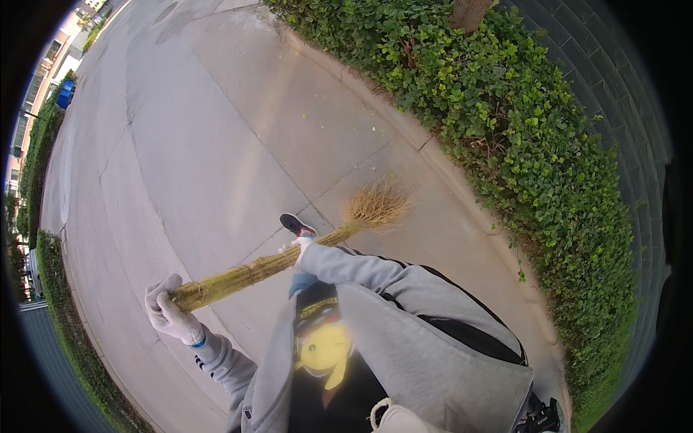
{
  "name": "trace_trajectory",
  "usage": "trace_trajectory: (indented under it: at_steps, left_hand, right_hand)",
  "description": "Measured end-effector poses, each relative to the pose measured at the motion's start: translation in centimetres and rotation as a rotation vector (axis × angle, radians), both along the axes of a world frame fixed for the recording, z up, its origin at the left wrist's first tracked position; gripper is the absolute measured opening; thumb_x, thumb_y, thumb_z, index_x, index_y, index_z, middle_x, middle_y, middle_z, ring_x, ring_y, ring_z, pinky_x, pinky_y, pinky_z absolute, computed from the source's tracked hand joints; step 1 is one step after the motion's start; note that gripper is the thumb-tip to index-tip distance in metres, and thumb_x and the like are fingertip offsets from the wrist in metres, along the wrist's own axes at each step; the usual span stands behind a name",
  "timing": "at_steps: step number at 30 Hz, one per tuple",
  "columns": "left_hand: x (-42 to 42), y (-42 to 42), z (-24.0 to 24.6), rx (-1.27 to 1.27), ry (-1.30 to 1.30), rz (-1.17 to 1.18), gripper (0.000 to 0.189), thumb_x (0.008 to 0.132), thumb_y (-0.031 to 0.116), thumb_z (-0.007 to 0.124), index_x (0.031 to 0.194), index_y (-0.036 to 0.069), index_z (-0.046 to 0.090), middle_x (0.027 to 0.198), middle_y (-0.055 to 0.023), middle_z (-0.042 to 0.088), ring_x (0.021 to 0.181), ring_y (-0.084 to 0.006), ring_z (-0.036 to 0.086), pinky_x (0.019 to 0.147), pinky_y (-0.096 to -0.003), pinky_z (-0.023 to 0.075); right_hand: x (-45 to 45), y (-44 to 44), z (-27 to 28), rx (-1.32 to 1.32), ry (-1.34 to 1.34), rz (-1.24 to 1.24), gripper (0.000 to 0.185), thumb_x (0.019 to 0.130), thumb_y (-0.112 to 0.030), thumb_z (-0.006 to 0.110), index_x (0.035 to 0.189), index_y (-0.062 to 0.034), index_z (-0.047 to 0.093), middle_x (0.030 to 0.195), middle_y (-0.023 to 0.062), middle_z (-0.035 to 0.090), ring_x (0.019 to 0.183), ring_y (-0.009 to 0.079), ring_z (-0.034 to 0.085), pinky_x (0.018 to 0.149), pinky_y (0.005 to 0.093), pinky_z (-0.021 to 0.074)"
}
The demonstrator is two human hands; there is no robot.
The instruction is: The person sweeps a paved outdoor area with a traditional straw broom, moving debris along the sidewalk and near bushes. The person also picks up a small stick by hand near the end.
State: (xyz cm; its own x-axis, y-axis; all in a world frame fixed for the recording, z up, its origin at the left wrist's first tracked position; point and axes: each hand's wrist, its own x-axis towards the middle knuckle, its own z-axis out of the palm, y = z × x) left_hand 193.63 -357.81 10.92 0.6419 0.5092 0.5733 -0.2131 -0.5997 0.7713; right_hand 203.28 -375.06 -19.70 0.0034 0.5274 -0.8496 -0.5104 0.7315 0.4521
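Note:
A long broom of bundled twigs (260,269) slants across the front of my body. White knitted gloves cover both hands. My left hand (172,312) is closed around the top end of the thick yellowish handle. Farther down the shaft, my right hand (301,252) grips it, partly hidden by the handle and the grey sleeve. The fanned bristle head (379,205) points to the right, over the concrete pavement near the curb. Whether the bristle tips touch the ground I cannot tell.
A concrete curb (433,157) edges a dense green hedge (487,124) along the right, with a tree trunk (470,15) in it. Seamed concrete road (189,135) stretches ahead and left. My dark shoe (295,223) stands beside the broom. A blue bin (66,93) is far left, by another hedge (54,281).

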Motion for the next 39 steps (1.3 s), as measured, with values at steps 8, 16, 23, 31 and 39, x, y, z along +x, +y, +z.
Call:
trace_trajectory:
  at_steps: [8, 16, 23, 31, 39]
  left_hand:
    - [13.3, 6.1, 2.9, 0.45, -0.047, -0.201, 0.018, 0.095, 0.013, 0.055, 0.091, 0.001, 0.068, 0.082, -0.0151, 0.07, 0.074, -0.0235, 0.065, 0.065, -0.0337, 0.0506]
    - [29.9, 22.2, 7.4, 0.287, -0.16, -0.385, 0.034, 0.097, 0.028, 0.056, 0.087, -0.002, 0.068, 0.081, -0.0164, 0.066, 0.074, -0.0252, 0.063, 0.064, -0.0344, 0.0492]
    - [49.1, 29.6, 0.1, -0.11, 0.218, -0.505, 0.024, 0.101, 0.006, 0.044, 0.098, -0.005, 0.066, 0.093, -0.0125, 0.07, 0.083, -0.0162, 0.066, 0.078, -0.0284, 0.0537]
    - [61.5, 26.5, -8.0, 0.087, 0.117, -0.685, 0.025, 0.078, -0.008, 0.055, 0.085, 0.007, 0.073, 0.08, -0.0081, 0.068, 0.072, -0.0223, 0.058, 0.069, -0.0337, 0.0489]
    - [69.2, 35.4, -1.4, 0.408, 0.062, -0.383, 0.016, 0.085, 0.0, 0.057, 0.086, 0.009, 0.07, 0.082, -0.0072, 0.071, 0.068, -0.022, 0.061, 0.064, -0.0364, 0.0478]
  right_hand:
    - [22.3, 12.3, 1.3, 0.114, -0.307, -0.018, 0.008, 0.09, -0.007, 0.064, 0.094, -0.0046, 0.057, 0.085, 0.0116, 0.064, 0.079, 0.0297, 0.067, 0.084, 0.0489, 0.0619]
    - [32.2, 21.9, 6.8, 0.091, -0.415, -0.28, 0.01, 0.093, -0.014, 0.059, 0.093, -0.0036, 0.057, 0.083, 0.0124, 0.065, 0.083, 0.0311, 0.067, 0.088, 0.0485, 0.0594]
    - [38.3, 21.8, 2.7, -0.237, 0.014, -0.461, 0.02, 0.097, -0.021, 0.046, 0.093, -0.0075, 0.061, 0.082, 0.0064, 0.067, 0.08, 0.0255, 0.066, 0.089, 0.0455, 0.0558]
    - [52.3, 19.8, -8.8, -0.452, -0.145, -0.517, 0.015, 0.093, -0.021, 0.051, 0.093, -0.0066, 0.055, 0.083, 0.0063, 0.062, 0.079, 0.0265, 0.063, 0.074, 0.0412, 0.0589]
    - [77.7, 37.2, -8.0, -0.239, -0.383, -0.138, 0.005, 0.085, -0.011, 0.056, 0.085, -0.0061, 0.055, 0.077, 0.0076, 0.06, 0.068, 0.0256, 0.06, 0.071, 0.0407, 0.0608]
